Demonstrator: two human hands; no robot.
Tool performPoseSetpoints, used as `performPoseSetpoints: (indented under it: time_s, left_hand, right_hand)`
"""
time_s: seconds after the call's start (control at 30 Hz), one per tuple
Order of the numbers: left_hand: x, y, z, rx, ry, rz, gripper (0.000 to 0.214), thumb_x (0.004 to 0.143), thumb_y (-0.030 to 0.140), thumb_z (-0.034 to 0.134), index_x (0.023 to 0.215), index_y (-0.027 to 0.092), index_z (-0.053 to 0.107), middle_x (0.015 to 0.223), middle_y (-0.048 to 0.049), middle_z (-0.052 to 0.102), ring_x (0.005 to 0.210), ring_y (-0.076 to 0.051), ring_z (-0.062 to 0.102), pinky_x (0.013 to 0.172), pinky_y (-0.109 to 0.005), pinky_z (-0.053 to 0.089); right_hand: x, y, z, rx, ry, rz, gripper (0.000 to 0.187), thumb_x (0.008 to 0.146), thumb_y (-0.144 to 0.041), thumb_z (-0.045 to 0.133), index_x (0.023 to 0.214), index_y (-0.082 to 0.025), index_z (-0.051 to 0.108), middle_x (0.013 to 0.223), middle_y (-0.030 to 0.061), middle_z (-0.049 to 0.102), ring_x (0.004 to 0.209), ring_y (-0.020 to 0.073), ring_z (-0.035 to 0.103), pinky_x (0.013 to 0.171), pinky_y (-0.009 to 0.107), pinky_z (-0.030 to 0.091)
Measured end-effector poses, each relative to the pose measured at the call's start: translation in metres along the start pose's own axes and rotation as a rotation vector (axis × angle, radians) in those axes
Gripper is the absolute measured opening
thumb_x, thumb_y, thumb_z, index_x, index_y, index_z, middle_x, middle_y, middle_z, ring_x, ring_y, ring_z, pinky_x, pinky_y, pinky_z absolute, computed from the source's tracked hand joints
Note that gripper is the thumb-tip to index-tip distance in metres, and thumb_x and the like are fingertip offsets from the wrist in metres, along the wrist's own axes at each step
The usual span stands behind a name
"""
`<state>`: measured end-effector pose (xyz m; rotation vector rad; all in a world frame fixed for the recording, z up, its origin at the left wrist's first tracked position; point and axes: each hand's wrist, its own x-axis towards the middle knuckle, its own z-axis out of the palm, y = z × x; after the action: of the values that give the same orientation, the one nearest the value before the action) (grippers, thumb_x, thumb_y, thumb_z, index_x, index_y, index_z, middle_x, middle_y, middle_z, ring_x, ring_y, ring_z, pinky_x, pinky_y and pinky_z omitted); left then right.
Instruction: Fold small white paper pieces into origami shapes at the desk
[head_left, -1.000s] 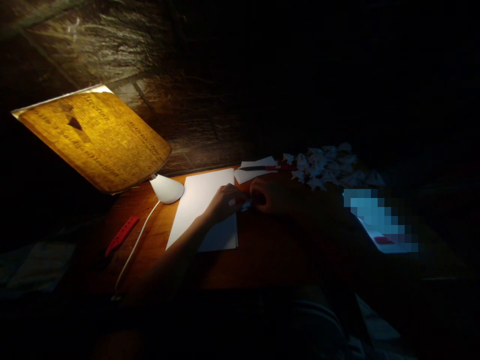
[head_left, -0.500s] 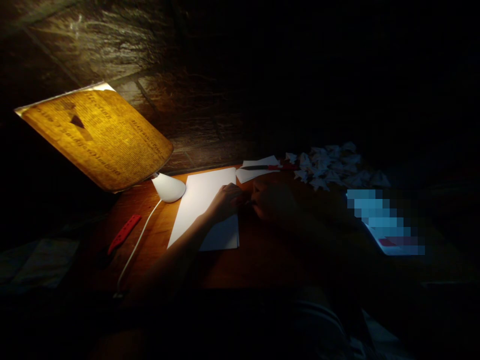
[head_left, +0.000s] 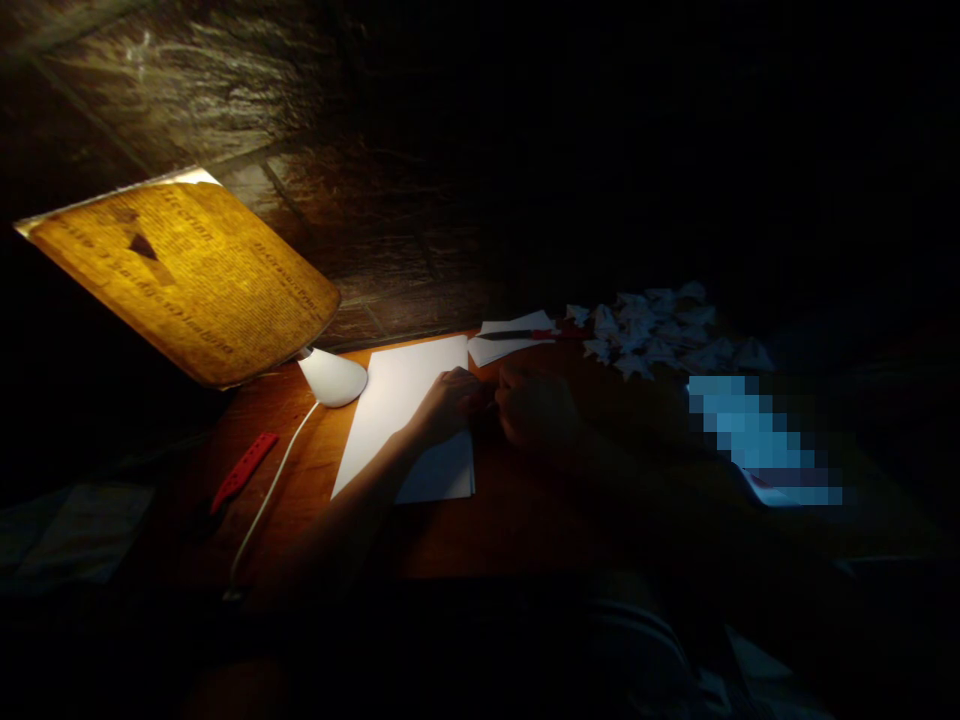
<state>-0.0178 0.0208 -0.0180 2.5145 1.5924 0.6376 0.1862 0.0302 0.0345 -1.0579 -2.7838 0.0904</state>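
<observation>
The scene is very dark, lit by one small white lamp [head_left: 332, 377]. My left hand [head_left: 448, 402] rests over the right edge of a stack of white paper sheets [head_left: 401, 410] on a wooden table [head_left: 525, 510], fingers curled. My right hand [head_left: 534, 405] sits close beside it in shadow, fingers bent toward the left hand. Both hands meet over something small that I cannot make out in the dark. A pile of several small folded white paper pieces [head_left: 660, 335] lies behind my right hand.
A yellow-lit printed sheet [head_left: 184, 275] leans over the lamp at left. The lamp's white cord [head_left: 266, 495] runs toward me beside a red strip-shaped tool [head_left: 244, 470]. A red-handled tool [head_left: 525, 335] lies on loose white sheets. A blurred glowing screen [head_left: 757, 435] is at right.
A small white piece seen between my fingers a second ago is no longer visible. My hands have closed together slightly; otherwise they stay in place.
</observation>
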Motion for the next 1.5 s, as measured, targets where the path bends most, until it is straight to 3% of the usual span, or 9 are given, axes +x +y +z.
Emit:
performPoseSetpoints:
  time_s: [0.23,0.8,1.0,1.5]
  left_hand:
    - [-0.001,0.003,-0.001,-0.033,0.042,-0.021,0.035,0.096,0.041,0.051,0.068,0.021,0.056,0.077,-0.0055,0.066,0.079,-0.021,0.058,0.074,-0.037,0.045]
    - [-0.002,-0.001,-0.001,-0.140,0.041,-0.056,0.027,0.093,0.021,0.043,0.070,0.019,0.055,0.077,-0.0068,0.060,0.079,-0.022,0.055,0.073,-0.036,0.044]
    - [-0.004,-0.001,0.000,-0.151,0.055,-0.063,0.025,0.093,0.022,0.045,0.071,0.018,0.056,0.078,-0.0061,0.060,0.078,-0.020,0.054,0.073,-0.034,0.044]
    - [-0.004,-0.002,0.000,-0.157,0.062,-0.054,0.021,0.090,0.018,0.046,0.083,0.017,0.066,0.084,-0.0073,0.064,0.081,-0.021,0.056,0.075,-0.035,0.047]
  right_hand:
    - [-0.001,-0.001,0.002,0.023,0.023,0.009,0.024,0.090,-0.015,0.054,0.100,-0.012,0.075,0.108,0.0178,0.066,0.089,0.0258,0.065,0.070,0.037,0.046]
    - [-0.003,-0.012,0.010,-0.013,0.080,0.130,0.032,0.096,-0.009,0.042,0.096,-0.013,0.075,0.110,0.0164,0.066,0.089,0.0246,0.065,0.069,0.035,0.047]
    - [-0.003,-0.012,0.015,-0.025,0.093,0.092,0.026,0.093,-0.010,0.048,0.095,-0.012,0.075,0.108,0.0167,0.067,0.090,0.0247,0.066,0.072,0.035,0.047]
    - [-0.001,-0.021,0.019,-0.032,0.097,0.170,0.038,0.099,-0.007,0.035,0.101,-0.012,0.073,0.111,0.0173,0.068,0.092,0.0247,0.066,0.076,0.036,0.046]
